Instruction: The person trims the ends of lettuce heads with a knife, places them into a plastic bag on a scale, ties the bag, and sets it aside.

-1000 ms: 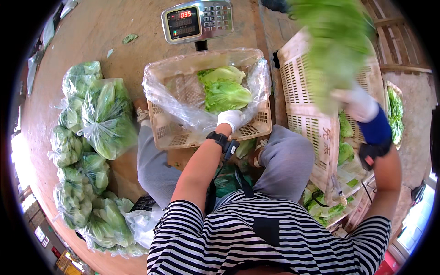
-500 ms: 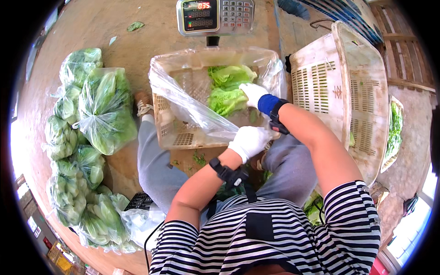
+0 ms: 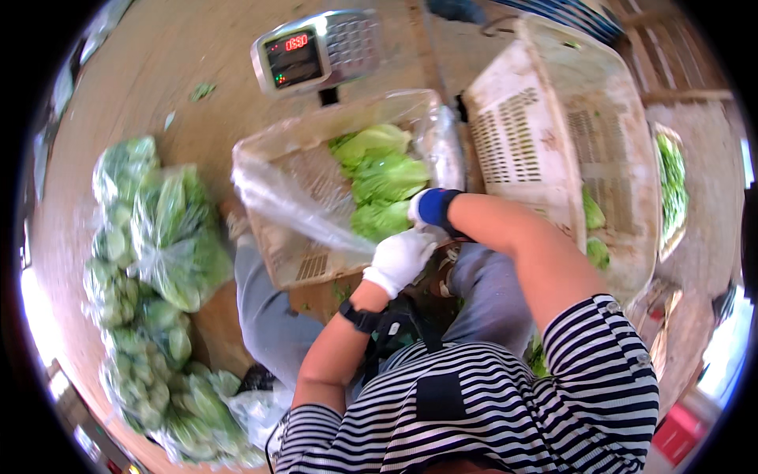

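A shallow, pale plastic crate (image 3: 304, 272) stands before me, lined with a clear plastic bag (image 3: 304, 209). Three green lettuce heads (image 3: 383, 175) lie in a row inside it. My right hand (image 3: 421, 212), in a white glove with a blue cuff, closes at the base end of the nearest lettuce; its fingers are partly hidden. Just left of it, my white-gloved left hand (image 3: 401, 257) is closed at the crate's near rim, where the bag's edge runs into it. The two hands almost touch.
Behind the crate rises a scale display (image 3: 296, 57) with a keypad. A tall dirty-white basket (image 3: 525, 142) with some leaves inside stands at right. Bagged green vegetables (image 3: 178, 237) are piled on the floor at left. Farther right is another container of greens (image 3: 671, 186).
A third lettuce head now lies at the near end of the row. My right hand has come nearer to my left. The scale's red reading has changed, and the view has tilted.
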Demonstrator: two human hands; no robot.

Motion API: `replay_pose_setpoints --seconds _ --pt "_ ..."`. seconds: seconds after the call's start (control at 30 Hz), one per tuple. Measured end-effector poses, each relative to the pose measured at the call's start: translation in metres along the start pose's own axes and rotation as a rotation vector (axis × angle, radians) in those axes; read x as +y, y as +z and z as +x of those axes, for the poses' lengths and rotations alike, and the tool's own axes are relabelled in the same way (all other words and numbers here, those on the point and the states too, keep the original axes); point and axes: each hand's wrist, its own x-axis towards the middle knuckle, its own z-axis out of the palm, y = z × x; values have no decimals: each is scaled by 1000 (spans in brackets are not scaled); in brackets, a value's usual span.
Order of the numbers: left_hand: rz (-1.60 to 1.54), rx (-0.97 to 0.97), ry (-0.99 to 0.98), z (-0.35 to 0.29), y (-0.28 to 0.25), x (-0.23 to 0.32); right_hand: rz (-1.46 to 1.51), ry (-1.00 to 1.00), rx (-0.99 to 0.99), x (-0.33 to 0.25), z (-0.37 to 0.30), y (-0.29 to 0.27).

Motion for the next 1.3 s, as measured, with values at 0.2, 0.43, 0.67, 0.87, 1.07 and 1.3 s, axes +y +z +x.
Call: replay_pose_setpoints --seconds 0.2,0.43,0.67,0.87,1.07,1.3 --pt "237 240 4 -4 -38 20 269 -282 76 -41 -108 -211" --pt "-39 308 -104 -15 -62 57 471 278 983 94 -382 -191" --pt "73 160 -210 -24 -39 51 397 780 591 168 -359 6" --pt "82 113 -332 -20 -38 63 355 857 354 216 -273 41" --pt "4 145 -389 -49 -32 37 704 770 622 229 -272 51" --pt "127 404 -265 -40 -45 52 1264 708 325 231 -303 42"
